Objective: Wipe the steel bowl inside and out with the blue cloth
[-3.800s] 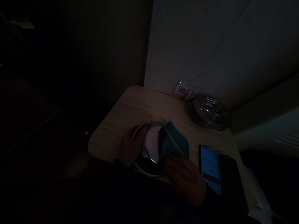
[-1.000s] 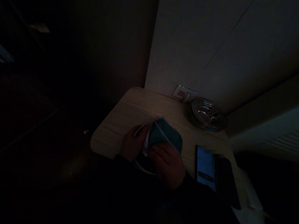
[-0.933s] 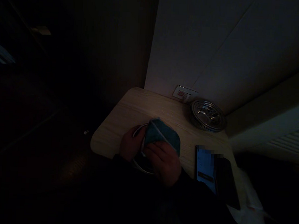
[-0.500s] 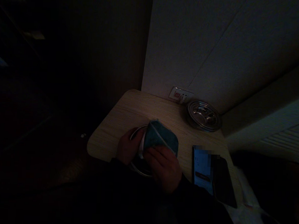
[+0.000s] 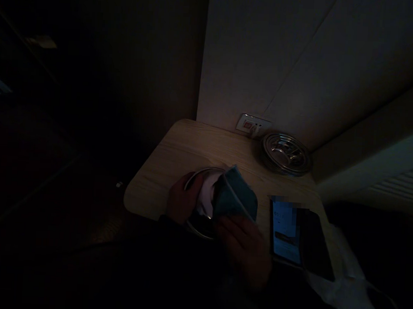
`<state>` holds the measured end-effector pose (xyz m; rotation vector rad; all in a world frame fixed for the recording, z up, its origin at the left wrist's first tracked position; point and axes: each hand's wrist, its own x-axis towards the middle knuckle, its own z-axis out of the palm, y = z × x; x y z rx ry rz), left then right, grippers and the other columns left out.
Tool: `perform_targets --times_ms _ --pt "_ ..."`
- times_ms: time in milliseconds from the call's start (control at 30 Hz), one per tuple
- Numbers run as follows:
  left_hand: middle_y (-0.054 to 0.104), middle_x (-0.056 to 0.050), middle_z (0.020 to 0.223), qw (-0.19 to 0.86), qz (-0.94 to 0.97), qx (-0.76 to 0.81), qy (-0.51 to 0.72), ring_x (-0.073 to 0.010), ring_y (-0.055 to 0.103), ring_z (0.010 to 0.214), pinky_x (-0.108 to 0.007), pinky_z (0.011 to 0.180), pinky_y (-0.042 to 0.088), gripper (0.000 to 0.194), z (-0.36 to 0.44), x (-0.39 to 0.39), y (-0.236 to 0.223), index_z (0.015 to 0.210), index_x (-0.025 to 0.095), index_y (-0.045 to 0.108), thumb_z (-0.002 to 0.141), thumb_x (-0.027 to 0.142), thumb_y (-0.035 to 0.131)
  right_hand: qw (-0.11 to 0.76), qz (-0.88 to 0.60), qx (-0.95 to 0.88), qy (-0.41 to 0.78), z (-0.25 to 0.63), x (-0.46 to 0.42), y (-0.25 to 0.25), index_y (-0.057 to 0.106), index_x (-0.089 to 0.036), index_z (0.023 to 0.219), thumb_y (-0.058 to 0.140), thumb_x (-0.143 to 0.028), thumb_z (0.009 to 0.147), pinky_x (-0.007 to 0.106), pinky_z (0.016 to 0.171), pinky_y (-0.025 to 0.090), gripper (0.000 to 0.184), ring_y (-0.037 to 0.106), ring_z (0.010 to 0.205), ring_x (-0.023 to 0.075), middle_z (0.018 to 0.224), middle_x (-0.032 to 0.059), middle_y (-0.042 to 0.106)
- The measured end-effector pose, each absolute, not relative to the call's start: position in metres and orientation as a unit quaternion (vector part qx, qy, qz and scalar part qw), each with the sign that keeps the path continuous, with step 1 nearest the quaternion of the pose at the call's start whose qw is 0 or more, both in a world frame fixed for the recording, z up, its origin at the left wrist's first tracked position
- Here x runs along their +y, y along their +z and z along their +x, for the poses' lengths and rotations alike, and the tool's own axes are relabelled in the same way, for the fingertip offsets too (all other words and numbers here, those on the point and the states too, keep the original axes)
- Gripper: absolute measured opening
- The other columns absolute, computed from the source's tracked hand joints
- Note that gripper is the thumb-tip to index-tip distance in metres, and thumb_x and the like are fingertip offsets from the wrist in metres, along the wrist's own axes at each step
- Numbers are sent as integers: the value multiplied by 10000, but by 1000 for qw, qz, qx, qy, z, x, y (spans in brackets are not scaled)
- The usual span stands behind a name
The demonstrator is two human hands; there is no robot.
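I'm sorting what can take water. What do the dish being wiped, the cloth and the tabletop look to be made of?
The dish in the left hand looks like polished metal, perhaps stainless steel: bright rim, mirror-like glints. The cloth in the right hand looks like soft blue-green fabric, folded and matte. The tabletop shows pale wood grain, possibly laminate.

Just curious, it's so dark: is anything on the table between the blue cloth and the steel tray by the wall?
Nothing: the head view shows bare table between blue cloth and steel tray.
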<state>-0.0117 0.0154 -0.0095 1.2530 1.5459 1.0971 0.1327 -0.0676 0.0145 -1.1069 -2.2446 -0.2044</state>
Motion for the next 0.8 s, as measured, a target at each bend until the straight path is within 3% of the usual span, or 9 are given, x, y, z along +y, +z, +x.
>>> perform_targets --times_ms 233,467,667,800 --pt "703 -67 980 429 514 607 429 -219 622 937 -314 841 446 340 -13 17 -8 934 164 678 787 407 492 330 -386 -859 -66 110 -40 14 662 -145 947 380 -207 938 319 747 515 288 583 854 190 950 53 705" --pt "689 -58 1036 439 506 612 421 -233 589 1019 -334 892 419 377 -14 18 -8 976 193 671 773 470 516 329 -405 -851 -67 162 -82 4 641 -158 1006 413 -153 911 320 779 518 246 586 919 196 964 58 707" --pt "668 -69 1098 481 521 590 386 -237 571 1056 -346 950 381 383 -23 26 1 964 181 676 801 454 463 401 -491 -773 18 181 -77 -8 586 -195 1097 466 -78 844 315 778 532 304 596 931 189 1001 72 677" --pt "583 -142 1232 491 477 630 367 -285 518 1141 -392 952 378 538 -30 26 5 1149 118 571 712 432 588 453 -523 -719 73 175 -78 -10 598 -233 1074 491 -92 837 292 794 536 296 613 942 175 999 54 679"
